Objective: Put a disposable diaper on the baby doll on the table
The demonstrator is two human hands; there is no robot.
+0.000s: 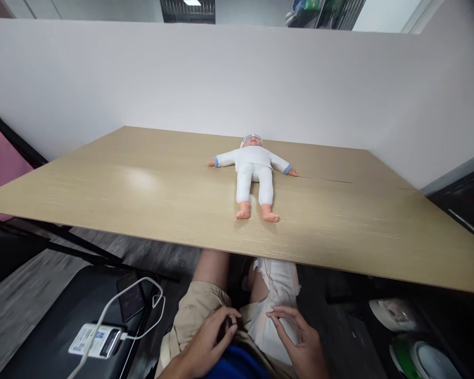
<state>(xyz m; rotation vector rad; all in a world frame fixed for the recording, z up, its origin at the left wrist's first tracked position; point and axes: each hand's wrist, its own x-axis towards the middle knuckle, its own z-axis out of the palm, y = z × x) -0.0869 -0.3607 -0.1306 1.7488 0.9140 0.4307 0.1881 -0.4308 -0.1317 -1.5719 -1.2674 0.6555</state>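
A doll (pixel 254 164) in a white suit with blue cuffs lies on its back on the table, arms spread and bare feet towards me. A white disposable diaper (pixel 278 287) is draped lengthwise over my right thigh, partly under the table edge. My right hand (pixel 296 337) rests over the diaper, thumb and forefinger pinched at its inner edge. Above my left thigh, my left hand (pixel 213 337) is loosely curled, its thumb and forefinger close together. Nothing shows between its fingers.
The wooden table (pixel 174 210) meets a white partition (pixel 205 79). On a black chair (pixel 63 316) at left lie a phone (pixel 131 297) and a white power bank (pixel 97 339) with a cable. A dark device (pixel 462 195) stands at the table's right end. Round containers (pixel 426 358) sit low at right.
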